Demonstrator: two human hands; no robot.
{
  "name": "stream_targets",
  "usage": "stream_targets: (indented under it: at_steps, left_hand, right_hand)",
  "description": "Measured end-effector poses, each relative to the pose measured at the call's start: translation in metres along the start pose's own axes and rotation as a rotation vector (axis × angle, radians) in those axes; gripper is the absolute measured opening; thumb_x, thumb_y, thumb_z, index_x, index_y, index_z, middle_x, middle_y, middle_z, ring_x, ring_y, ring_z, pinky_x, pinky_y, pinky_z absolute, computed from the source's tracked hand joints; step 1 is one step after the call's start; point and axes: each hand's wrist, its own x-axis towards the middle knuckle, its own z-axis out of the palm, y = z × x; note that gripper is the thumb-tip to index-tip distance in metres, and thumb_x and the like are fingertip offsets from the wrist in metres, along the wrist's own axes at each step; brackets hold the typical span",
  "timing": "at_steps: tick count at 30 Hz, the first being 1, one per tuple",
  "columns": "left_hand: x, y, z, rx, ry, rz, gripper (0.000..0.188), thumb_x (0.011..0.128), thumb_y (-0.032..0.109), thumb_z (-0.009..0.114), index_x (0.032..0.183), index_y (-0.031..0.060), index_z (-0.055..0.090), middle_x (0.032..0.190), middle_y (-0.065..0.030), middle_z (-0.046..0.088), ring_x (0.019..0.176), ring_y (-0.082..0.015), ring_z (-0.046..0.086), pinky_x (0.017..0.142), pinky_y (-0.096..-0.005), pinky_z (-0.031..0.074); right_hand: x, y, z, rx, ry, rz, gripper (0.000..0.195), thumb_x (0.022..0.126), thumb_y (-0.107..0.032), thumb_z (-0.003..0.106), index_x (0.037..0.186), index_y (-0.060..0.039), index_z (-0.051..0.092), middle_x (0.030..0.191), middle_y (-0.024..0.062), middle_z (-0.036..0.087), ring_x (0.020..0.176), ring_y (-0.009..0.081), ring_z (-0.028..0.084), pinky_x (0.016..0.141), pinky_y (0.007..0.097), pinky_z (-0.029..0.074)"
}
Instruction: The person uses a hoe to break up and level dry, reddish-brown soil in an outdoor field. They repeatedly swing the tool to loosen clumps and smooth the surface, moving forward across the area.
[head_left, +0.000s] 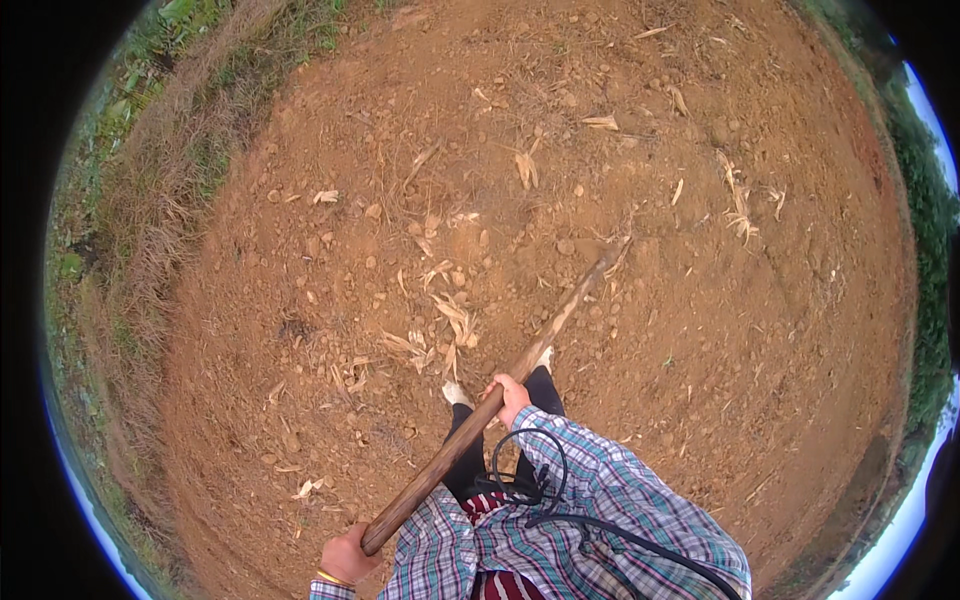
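Note:
A long wooden pole (450, 455), probably a tool handle, slants across my body from lower left to upper right. My left hand (350, 556) grips it close to its thick near end. Farther along the shaft, my right hand (511, 399) is closed around it in front of my legs. The far end of the pole (616, 250) meets the brown soil; whether a blade is fixed there I cannot tell. Dry corn husks (455, 321) lie on the ground just beyond my feet.
Loose soil (690, 330) with small clods and scattered husks (739, 202) surrounds me. Dry grass (169, 217) and green plants border the plot on the left. A black cable (637, 534) loops over my plaid shirt. My light-coloured shoes (456, 393) stand apart on the soil.

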Motion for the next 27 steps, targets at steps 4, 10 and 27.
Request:
stream_targets:
  at_steps: [4,10,27]
  left_hand:
    - [0.019,0.021,-0.005,-0.085,0.010,0.025,0.041,0.062,0.031,0.073,0.097,0.0137,0.063,0.075,-0.0121,0.066,0.065,-0.0327,0.064,0.060,-0.0427,0.053]
    - [0.085,0.091,0.044,-0.161,0.067,0.168,0.041,0.065,0.029,0.072,0.104,0.0194,0.064,0.080,-0.0129,0.067,0.070,-0.0322,0.065,0.064,-0.0410,0.054]
    - [0.091,0.310,-0.083,0.290,-0.065,0.251,0.051,0.069,0.031,0.069,0.114,0.0116,0.054,0.078,-0.0146,0.066,0.066,-0.0321,0.065,0.061,-0.0415,0.053]
  right_hand:
    - [-0.021,-0.042,0.001,-0.036,0.078,-0.060,0.010,0.077,-0.011,0.060,0.079,-0.0037,0.053,0.068,0.0094,0.054,0.063,0.0240,0.056,0.062,0.0396,0.049]
    - [-0.056,-0.172,-0.039,-0.028,0.152,-0.255,0.012,0.073,-0.014,0.057,0.074,-0.0034,0.052,0.065,0.0128,0.055,0.062,0.0262,0.055,0.061,0.0394,0.048]
    - [-0.006,-0.275,-0.078,-0.002,0.175,-0.207,0.013,0.075,-0.019,0.057,0.073,-0.0062,0.053,0.065,0.0111,0.053,0.062,0.0274,0.053,0.059,0.0439,0.048]
